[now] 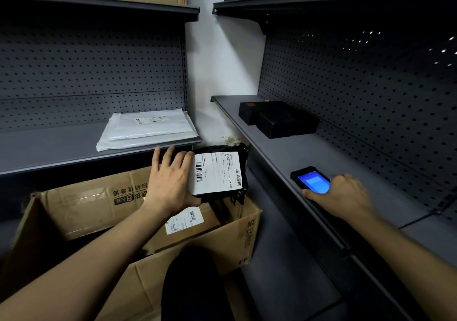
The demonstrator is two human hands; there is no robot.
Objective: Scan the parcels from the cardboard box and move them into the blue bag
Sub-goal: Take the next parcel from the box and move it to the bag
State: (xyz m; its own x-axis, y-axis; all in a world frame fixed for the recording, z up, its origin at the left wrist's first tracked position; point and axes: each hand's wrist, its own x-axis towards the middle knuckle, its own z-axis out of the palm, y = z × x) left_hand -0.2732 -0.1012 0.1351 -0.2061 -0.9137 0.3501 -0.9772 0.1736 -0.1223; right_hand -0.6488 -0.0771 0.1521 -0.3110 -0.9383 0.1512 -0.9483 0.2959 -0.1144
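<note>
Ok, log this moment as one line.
left hand: holds black parcel above cardboard box | right hand: grips scanner on shelf | blue bag: not in view

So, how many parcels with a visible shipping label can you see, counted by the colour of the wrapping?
Black: 1, the black parcel held by the left hand
Brown: 1, the brown parcel inside the cardboard box
White: 1, the white mailer on the left shelf
Total: 3
</note>
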